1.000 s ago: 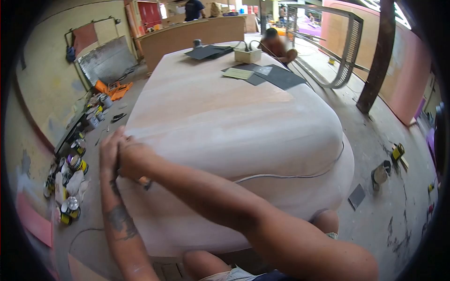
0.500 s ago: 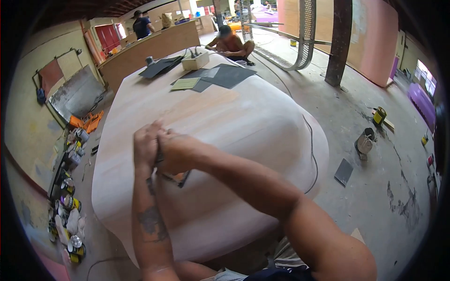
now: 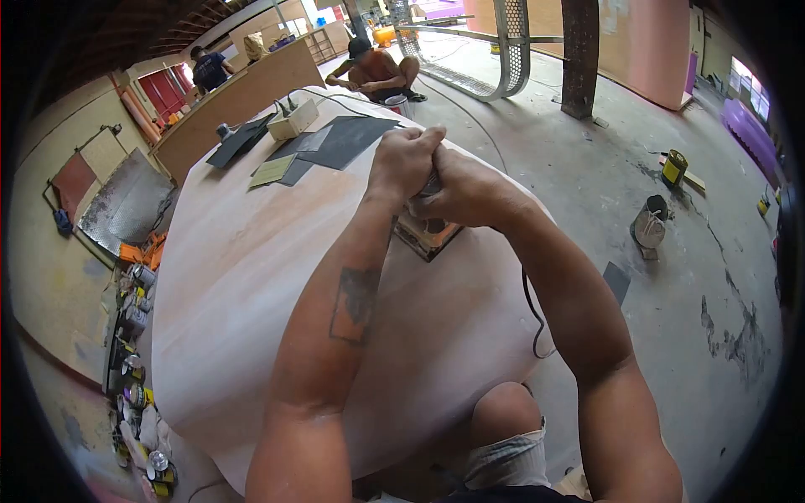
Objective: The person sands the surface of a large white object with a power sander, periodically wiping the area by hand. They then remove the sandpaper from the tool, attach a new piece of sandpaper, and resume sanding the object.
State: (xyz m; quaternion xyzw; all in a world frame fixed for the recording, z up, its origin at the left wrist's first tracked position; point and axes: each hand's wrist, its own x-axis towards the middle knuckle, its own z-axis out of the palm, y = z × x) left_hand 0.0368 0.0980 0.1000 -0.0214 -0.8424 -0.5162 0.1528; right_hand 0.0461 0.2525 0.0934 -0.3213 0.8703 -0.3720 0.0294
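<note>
Both my hands are clasped round an electric sander (image 3: 428, 238), whose base shows below my wrists against the large pale, curved panel (image 3: 277, 277). My left hand (image 3: 401, 166) is closed at its upper left side. My right hand (image 3: 468, 189) wraps it from the right, and the two hands touch. Most of the sander's body is hidden by my fingers. A black cord (image 3: 532, 310) runs over the panel's right side. Just beyond my left hand lie dark sandpaper sheets (image 3: 345, 141) and a greenish sheet (image 3: 272, 171).
A power outlet box (image 3: 293, 119) with plugs sits at the panel's far end. Behind it a person (image 3: 381, 71) crouches; another person (image 3: 210, 69) stands farther left. Cans (image 3: 138, 318) line the left wall. A bucket (image 3: 650, 225) and a dark post (image 3: 580, 59) stand at right.
My hands and the sander have moved right and farther forward over the panel. My view has shifted, so the surroundings sit farther left and higher.
</note>
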